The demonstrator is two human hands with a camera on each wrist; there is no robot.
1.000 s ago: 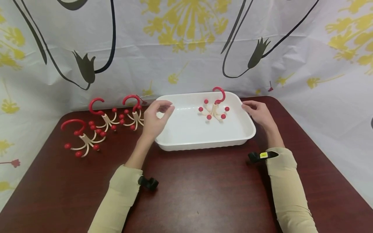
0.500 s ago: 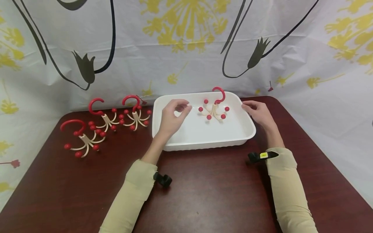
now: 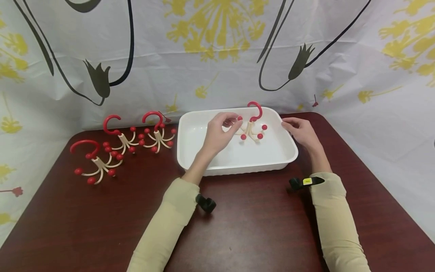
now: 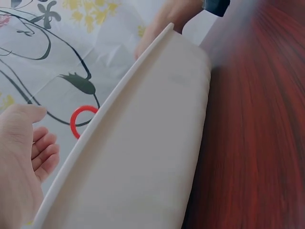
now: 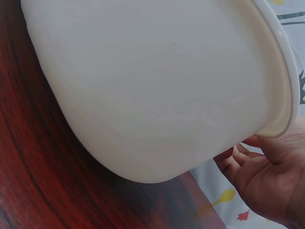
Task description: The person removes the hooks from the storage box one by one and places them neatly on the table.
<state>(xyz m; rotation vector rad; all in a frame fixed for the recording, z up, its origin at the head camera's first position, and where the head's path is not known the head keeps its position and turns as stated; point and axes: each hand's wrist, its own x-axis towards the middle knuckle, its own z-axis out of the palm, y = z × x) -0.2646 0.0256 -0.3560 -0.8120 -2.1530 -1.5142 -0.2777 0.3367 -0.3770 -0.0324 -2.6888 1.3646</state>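
Note:
A multi-armed hanger [image 3: 250, 130] with a red hook and cream arms tipped by red balls sits in the white tray [image 3: 217, 166]. My left hand [image 3: 219, 134] is over the tray, thumb and fingers curved with a gap between them. In the head view its fingertips overlap the hanger's left balls. The left wrist view shows the hand [image 4: 24, 162] above the tray's rim, the red hook [image 4: 78, 119] beyond it. My right hand [image 3: 302, 132] holds the tray's right edge; in the right wrist view its fingers [image 5: 231, 164] meet the outer wall just under the rim.
Three similar hangers lie on the dark red table [image 3: 231, 226] left of the tray: one in front [image 3: 101, 163], one behind it [image 3: 124, 140] and one nearest the tray [image 3: 158, 136]. A patterned cloth [image 3: 217, 83] hangs right behind the table.
My left hand has moved right, from the tray's left edge across the inside to the hanger in it. The right hand and the tray have stayed nearly still.

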